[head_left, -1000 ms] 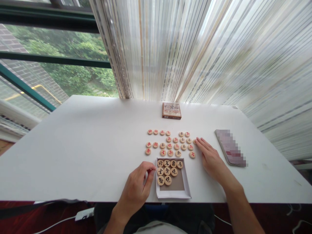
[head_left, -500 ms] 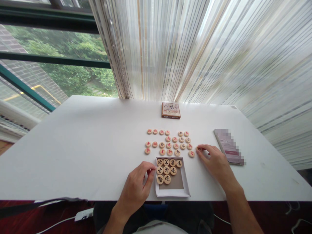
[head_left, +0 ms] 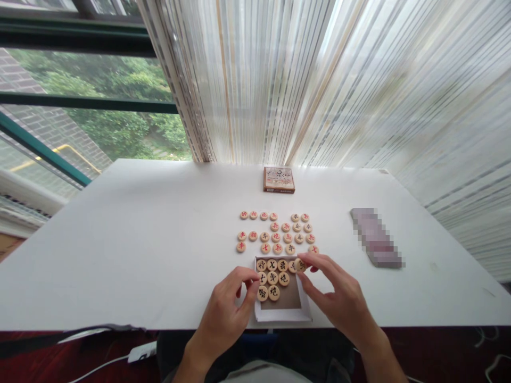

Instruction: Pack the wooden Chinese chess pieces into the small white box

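Observation:
My right hand [head_left: 335,284] pinches a round wooden Chinese chess piece [head_left: 301,265] with a black character between thumb and fingers. It is held tilted over the upper right corner of a shallow white box [head_left: 304,300]. Inside the box, black-character pieces [head_left: 272,278] lie in rows, with bare grey-brown bottom at the lower right. At the box's left wall, my left hand [head_left: 229,298] has its thumb and forefinger closed against the edge. Beyond the box, several more pieces [head_left: 275,238], mostly red with some black, lie face up in loose rows.
A closed Chinese chess carton [head_left: 279,180] lies farther back on the white table [head_left: 159,229]. To the right is a flat, blurred-out packet [head_left: 377,239]. A stringed curtain [head_left: 255,80] hangs behind the table, and a window is at the left.
My right hand has moved left from beside the rows to the box, bringing a piece along. My left hand has stayed at the box's left wall, its fingertips slightly farther over the edge.

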